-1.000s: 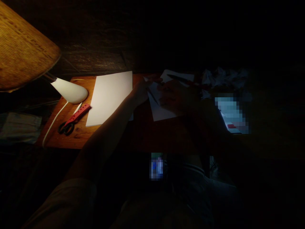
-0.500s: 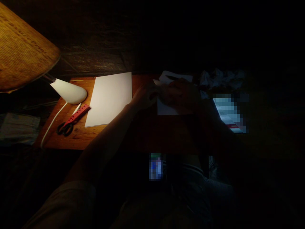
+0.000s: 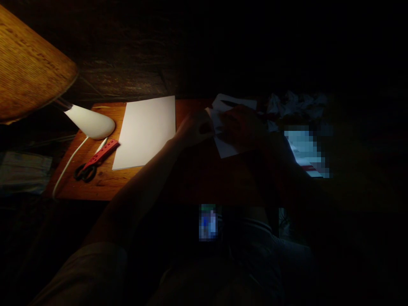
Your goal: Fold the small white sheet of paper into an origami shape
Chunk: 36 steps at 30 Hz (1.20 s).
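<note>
Deep shadow covers both my hands over the middle of the wooden table. A white sheet of paper [image 3: 225, 148] lies under and between them, its near corner pointing toward me. The curled fingers of my left hand [image 3: 199, 126] pinch the sheet's left edge. On its upper right part rests my right hand [image 3: 241, 123], fingers bent around the paper; the darkness hides their exact grip. Just behind them is another white piece of paper [image 3: 240, 101], crossed by a dark, narrow shape that I cannot make out.
Left of my hands lies a white paper sheet [image 3: 146, 131]. A lamp [image 3: 92, 123] and a red tool with black scissor-like handles [image 3: 98, 159] are at the left. Crumpled or folded white shapes [image 3: 296, 104] sit at the back right, near a lit, blurred-out screen [image 3: 306, 151].
The sheet between my hands has turned, so its left edge now slants and its near corner sits farther right and slightly closer to me. My hands have barely shifted.
</note>
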### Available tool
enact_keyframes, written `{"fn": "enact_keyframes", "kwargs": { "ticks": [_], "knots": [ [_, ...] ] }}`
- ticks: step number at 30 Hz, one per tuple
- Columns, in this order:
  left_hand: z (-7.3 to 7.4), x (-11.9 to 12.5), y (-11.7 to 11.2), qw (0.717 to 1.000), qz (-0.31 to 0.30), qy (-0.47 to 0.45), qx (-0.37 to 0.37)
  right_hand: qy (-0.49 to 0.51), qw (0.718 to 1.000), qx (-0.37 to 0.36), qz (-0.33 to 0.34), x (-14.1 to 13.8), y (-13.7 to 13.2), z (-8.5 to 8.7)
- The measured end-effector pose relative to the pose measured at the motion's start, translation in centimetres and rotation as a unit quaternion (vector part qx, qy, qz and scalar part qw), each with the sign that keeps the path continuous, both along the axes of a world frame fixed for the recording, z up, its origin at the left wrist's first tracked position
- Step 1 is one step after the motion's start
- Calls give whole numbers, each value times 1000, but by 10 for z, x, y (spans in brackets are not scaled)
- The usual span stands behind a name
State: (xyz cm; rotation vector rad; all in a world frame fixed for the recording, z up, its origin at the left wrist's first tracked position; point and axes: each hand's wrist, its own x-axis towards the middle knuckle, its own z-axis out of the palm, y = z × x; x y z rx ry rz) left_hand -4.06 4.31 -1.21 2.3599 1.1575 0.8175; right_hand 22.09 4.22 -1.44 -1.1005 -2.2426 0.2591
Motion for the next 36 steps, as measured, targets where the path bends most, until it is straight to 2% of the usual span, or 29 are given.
{"fn": "enact_keyframes", "kwargs": {
  "ticks": [3, 5, 8, 18, 29, 36],
  "knots": [
    [-6, -6, 4, 997, 73, -12, 28, -13, 1000, 0, 8, 0, 1, -3],
    [-9, -8, 6, 995, 84, -11, 49, -14, 1000, 0, 6, 0, 1, -4],
    [-11, -8, 6, 995, 74, -12, 64, -17, 1000, 3, 4, -2, 0, -5],
    [-8, -1, 4, 1000, 25, 5, 9, -37, 999, -16, 27, -3, -3, -2],
    [-10, -1, 5, 999, 31, -12, 8, -46, 998, -28, 35, -2, -3, -3],
    [-9, -1, 3, 998, 44, 27, 22, -76, 996, -27, 34, -3, -8, 5]
  ]
}}
